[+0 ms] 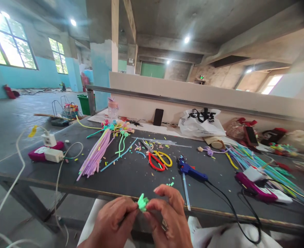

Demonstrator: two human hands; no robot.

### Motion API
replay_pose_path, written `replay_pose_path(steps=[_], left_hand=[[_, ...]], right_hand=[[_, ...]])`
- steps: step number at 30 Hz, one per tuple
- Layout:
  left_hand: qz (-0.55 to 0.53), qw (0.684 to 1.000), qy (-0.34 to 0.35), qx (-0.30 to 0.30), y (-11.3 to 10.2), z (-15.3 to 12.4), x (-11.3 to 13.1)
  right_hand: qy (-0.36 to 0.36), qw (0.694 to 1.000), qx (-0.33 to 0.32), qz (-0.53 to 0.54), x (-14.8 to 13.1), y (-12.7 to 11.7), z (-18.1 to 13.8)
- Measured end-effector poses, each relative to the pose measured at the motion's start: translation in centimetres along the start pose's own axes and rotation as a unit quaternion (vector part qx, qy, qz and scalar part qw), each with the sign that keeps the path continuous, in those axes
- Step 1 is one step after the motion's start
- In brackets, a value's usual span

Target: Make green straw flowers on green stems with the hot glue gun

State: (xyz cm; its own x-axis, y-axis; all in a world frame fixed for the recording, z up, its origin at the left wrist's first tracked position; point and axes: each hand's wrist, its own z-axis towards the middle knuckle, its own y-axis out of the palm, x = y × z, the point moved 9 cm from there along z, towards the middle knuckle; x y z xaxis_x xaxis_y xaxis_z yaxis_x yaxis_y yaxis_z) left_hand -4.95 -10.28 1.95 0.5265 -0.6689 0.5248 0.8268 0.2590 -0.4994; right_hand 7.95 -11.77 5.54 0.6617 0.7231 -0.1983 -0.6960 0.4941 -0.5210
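Note:
Both of my hands meet at the near edge of the dark table. My left hand and my right hand pinch a small green curled craft piece between their fingertips. A thin dark stem seems to run from the piece down under my left fingers. Just beyond my hands lie two pairs of scissors, one red and one yellow, and a blue glue gun with a clear glue stick pointing toward me. A bundle of pink and purple sticks with little flowers lies to the left.
Small coloured scraps dot the table. A power strip with white plugs and cables sits at the left edge. Right of centre lie a purple device and more coloured sticks. At the back stand a white bag, a phone and a bottle.

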Motion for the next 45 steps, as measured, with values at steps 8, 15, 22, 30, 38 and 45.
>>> replay_pose_path(steps=[8,15,22,30,38,45], left_hand=[[0.014,0.999,-0.028,-0.01,0.1,-0.6,-0.5],[0.019,0.999,0.028,0.03,-0.6,-0.3,0.3],[-0.017,0.997,0.068,0.043,-0.7,0.2,1.0],[-0.213,0.948,-0.22,-0.08,3.0,-1.3,-4.0],[-0.291,0.904,-0.309,-0.052,4.0,-2.5,-5.7],[-0.347,0.867,-0.333,-0.128,5.9,-2.9,-5.2]], right_hand=[[0.041,0.995,-0.019,0.085,0.6,0.7,-0.3],[0.132,0.978,-0.043,0.153,2.6,1.8,-1.3],[0.045,0.996,-0.052,0.057,1.1,0.7,0.0],[0.025,0.998,-0.052,0.011,1.3,1.2,-0.8],[-0.032,0.998,-0.05,-0.026,-0.4,0.6,0.6],[-0.021,0.997,-0.062,-0.035,-0.4,0.9,1.0]])
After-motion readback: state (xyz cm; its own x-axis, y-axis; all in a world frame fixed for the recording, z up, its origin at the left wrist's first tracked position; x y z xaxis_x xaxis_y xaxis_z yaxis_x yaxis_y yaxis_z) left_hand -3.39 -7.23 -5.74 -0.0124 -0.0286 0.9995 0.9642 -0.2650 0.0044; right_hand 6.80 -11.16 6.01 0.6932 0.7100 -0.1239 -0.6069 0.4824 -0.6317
